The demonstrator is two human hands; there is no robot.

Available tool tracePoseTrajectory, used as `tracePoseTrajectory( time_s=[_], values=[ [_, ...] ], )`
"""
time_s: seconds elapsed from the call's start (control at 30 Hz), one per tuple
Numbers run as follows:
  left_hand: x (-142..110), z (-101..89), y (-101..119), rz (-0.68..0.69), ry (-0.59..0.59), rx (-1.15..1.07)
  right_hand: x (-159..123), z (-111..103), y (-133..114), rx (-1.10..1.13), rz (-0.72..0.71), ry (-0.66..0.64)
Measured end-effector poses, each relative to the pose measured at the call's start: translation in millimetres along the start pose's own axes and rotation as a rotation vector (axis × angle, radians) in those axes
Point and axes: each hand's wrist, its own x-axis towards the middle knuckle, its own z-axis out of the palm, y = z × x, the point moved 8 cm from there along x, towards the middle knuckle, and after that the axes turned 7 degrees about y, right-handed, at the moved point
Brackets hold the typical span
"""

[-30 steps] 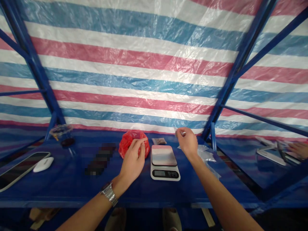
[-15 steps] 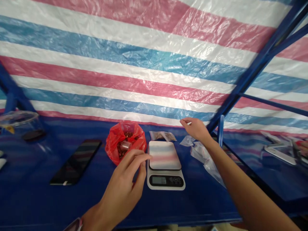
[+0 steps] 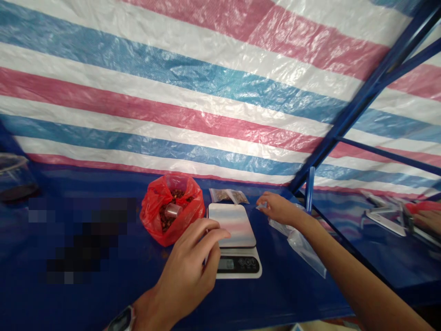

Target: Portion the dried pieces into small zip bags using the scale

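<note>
A white kitchen scale [image 3: 237,248] with a shiny platform stands on the blue table [image 3: 103,294]. My left hand [image 3: 188,273] hovers at the scale's left front corner, fingers loosely curled, holding nothing. A red plastic bag [image 3: 170,209] of dark red bits with a small cup inside sits left of the scale. My right hand [image 3: 279,209] reaches down right of the scale and pinches the top of a pile of clear plastic bags [image 3: 299,241]. A small filled clear packet [image 3: 229,196] lies behind the scale.
A striped red, white and blue tarp [image 3: 206,92] hangs behind the table. Blue metal frame bars [image 3: 347,119] rise at the right. A clear container [image 3: 14,177] stands at far left. A blurred dark patch lies on the table left of the red bag. Another person's things lie far right.
My left hand has come back from the red bag to the scale's front corner. My right hand has dropped from above the table onto the clear bags. The view has shifted left.
</note>
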Motion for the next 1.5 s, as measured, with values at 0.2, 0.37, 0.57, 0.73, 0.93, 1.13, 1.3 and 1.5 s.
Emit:
tracePoseTrajectory(
  time_s=[0.2, 0.37, 0.57, 0.73, 0.93, 1.13, 1.3, 1.5],
  values=[
    [2.0, 6.5, -10.5, -0.096, -0.022, 0.020, -11.9, -43.0, -34.1, 0.159, 0.019, 0.272],
    [-3.6, 14.0, -12.1, -0.151, -0.087, 0.088, -41.7, -70.9, -134.8, 0.596, -0.040, 0.300],
    [-11.7, 6.0, -13.2, -0.147, -0.040, 0.088, -53.5, -79.4, -199.5, 0.703, -0.077, 0.277],
    [-8.7, -6.8, -17.0, -0.069, -0.126, 0.156, -46.0, -74.4, -195.5, 0.587, -0.106, 0.343],
    [-9.5, -23.9, -18.5, -0.100, -0.036, 0.131, -32.1, -60.9, -217.4, 0.796, -0.020, 0.293],
    [-7.5, -63.6, -50.2, -0.269, 0.212, 0.215, 11.4, -65.6, -254.8, 0.847, -0.106, 0.257],
    [-12.3, -109.0, -93.3, -0.557, 0.400, 0.306, 54.1, -31.4, -281.8, 0.371, -0.233, 0.150],
    [-6.9, -98.1, -118.9, -0.645, 0.203, 0.620, 57.2, -0.6, -286.1, 0.035, -0.293, 0.072]
  ],
)
